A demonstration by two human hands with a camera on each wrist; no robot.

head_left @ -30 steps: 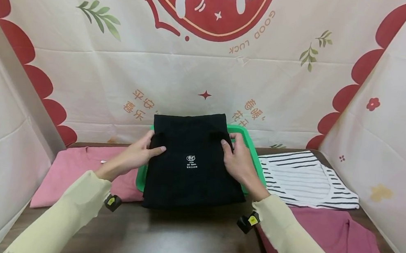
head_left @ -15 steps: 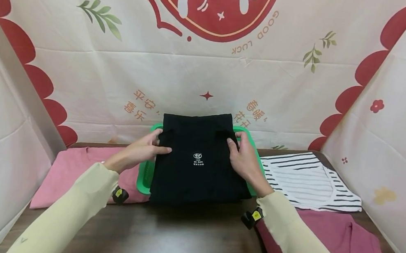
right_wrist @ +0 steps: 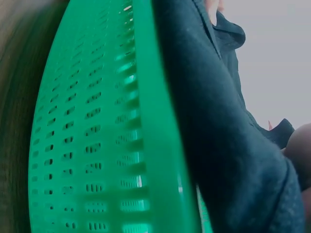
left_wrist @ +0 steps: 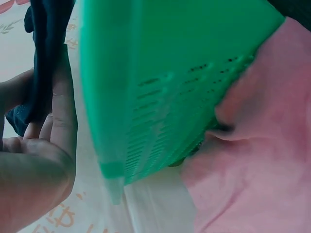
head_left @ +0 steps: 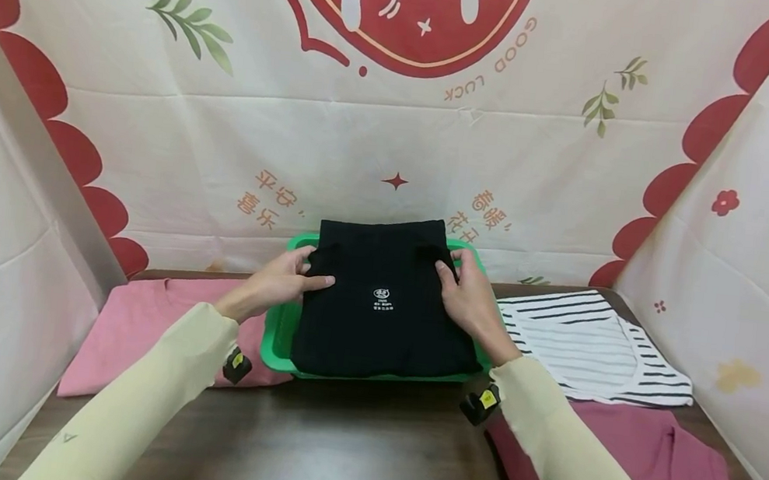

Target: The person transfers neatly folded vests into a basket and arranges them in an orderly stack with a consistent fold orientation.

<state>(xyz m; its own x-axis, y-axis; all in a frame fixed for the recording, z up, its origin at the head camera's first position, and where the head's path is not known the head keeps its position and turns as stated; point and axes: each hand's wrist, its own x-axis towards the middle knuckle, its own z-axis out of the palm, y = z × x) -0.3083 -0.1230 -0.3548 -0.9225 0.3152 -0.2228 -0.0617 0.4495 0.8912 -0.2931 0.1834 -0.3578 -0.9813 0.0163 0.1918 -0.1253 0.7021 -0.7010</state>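
Nearest to us are two pale yellow sleeves, reaching in from either side over the dark wood-grain desk, whose surface throws back a soft sheen. On our right, beneath that sleeve, lies a wine-pink garment, spread flat and running out at the bottom of the view.

Further in, we see the left hand pinching one side edge of a folded black garment, thumb on its near face and fingers behind. The right hand grips the opposite edge in the same way. We judge that this matched hold keeps the fold taut and level, with the small white print facing up. The black garment is over the green basket, its near edge low by the front rim and its far edge raised; we cannot tell whether its underside touches the basket floor. The slotted basket sits between the other clothes, probably so that both arms reach it evenly.

Left of it a light pink garment lies folded beside the wall; to the right rests a striped garment, just beyond the wine-pink one. Behind everything hangs a cream backdrop with red scallops, leaf sprigs and mirrored lettering, closing in the desk on three sides.
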